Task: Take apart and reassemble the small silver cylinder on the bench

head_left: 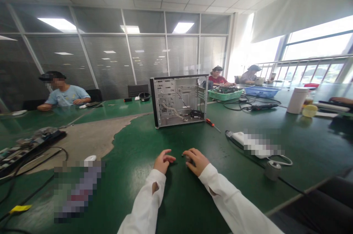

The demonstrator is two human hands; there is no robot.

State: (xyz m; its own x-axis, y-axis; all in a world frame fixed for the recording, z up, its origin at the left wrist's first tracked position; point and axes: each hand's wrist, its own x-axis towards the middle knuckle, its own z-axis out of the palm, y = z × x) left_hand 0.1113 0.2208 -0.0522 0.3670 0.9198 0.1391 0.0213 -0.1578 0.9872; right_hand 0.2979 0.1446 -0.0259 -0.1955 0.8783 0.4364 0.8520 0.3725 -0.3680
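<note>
An open computer case (pixel 180 101) stands upright on the green table (pixel 140 135), its inside facing me, with loose cables and a black fan (pixel 195 114) in it. In front of the case my left hand (pixel 163 161) hovers or rests with fingers apart and nothing in them. To its right, my right hand (pixel 197 161) has its fingers curled down around something small that I cannot make out at the tabletop. A red and black screwdriver (pixel 212 124) lies by the case's right corner.
Right of me lie a white power strip (pixel 253 145) with a cable and a grey cylinder (pixel 273 170). Farther back are a green basket (pixel 226 94), a blue basket (pixel 261 91) and a white bottle (pixel 297 100). Circuit boards (pixel 30 146) lie left. Several people sit around.
</note>
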